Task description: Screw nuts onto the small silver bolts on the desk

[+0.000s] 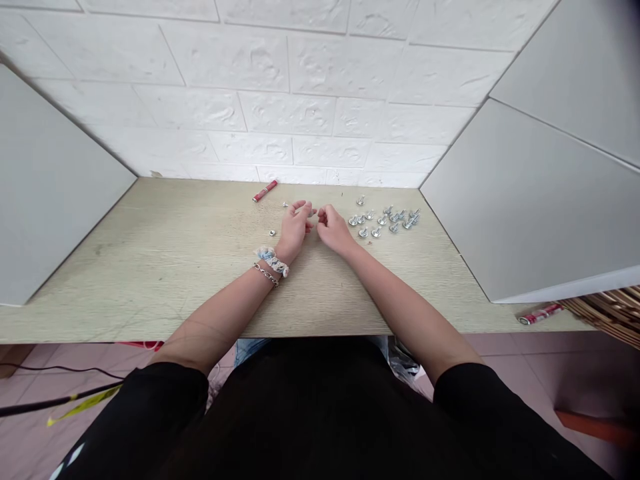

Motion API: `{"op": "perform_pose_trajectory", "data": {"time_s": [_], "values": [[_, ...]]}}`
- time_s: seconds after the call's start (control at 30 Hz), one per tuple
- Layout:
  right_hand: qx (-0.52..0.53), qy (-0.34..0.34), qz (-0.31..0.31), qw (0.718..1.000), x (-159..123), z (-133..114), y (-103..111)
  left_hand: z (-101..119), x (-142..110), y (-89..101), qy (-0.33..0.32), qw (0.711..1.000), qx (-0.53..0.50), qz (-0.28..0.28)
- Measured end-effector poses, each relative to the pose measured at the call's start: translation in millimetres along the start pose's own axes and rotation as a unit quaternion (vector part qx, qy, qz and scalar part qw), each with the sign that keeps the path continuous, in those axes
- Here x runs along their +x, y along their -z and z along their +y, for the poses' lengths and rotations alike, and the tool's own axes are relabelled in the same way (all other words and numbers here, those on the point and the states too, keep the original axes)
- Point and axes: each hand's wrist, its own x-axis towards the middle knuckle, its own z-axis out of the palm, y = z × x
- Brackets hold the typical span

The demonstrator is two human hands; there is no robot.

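In the head view, the left grip [295,223] is nearly closed, with a small silver fastener [313,213] seen at its fingertips; whether it is held cannot be told. The right grip [333,230] is loosely curled just beside it, nothing being visible in it. A cluster of silver bolts [385,218] is laid on the wooden counter [150,267], and a red tube [265,190] is placed near the wall.

Shiny silver metal on the bolts [385,220], glossy red on the tube [265,191]. Matt, fine-grained wood laminate across the tabletop [200,267], rough embossed white on the wall [290,113]. Soft gathered cloth in the scrunchie [273,261], polished metal links in the bracelet [266,274], matt black cloth in the sleeve [165,393].
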Motion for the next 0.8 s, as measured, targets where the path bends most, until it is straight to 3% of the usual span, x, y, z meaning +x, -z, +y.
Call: {"op": "perform_pose_trajectory", "data": {"time_s": [0.13, 0.27, 0.4, 0.8], "values": [[-0.083, 0.059, -0.031, 0.994, -1.4, 2.2, -2.7, 3.5, -0.1, 1.5, -0.068, 0.996, 0.022, 0.048], [-0.184, 0.117, -0.095, 0.971, -5.6, 0.7, -2.8, 5.3, -0.7, 0.6, -0.093, 0.994, 0.007, 0.055], [-0.227, 0.129, -0.121, 0.958, -6.9, -1.1, -1.3, 2.7, 1.0, 0.9, -0.075, 0.996, 0.009, 0.051], [-0.251, 0.112, -0.097, 0.957, -5.1, -7.1, 2.8, 0.3, 1.8, -0.8, -0.031, 0.999, -0.043, 0.004]]}}
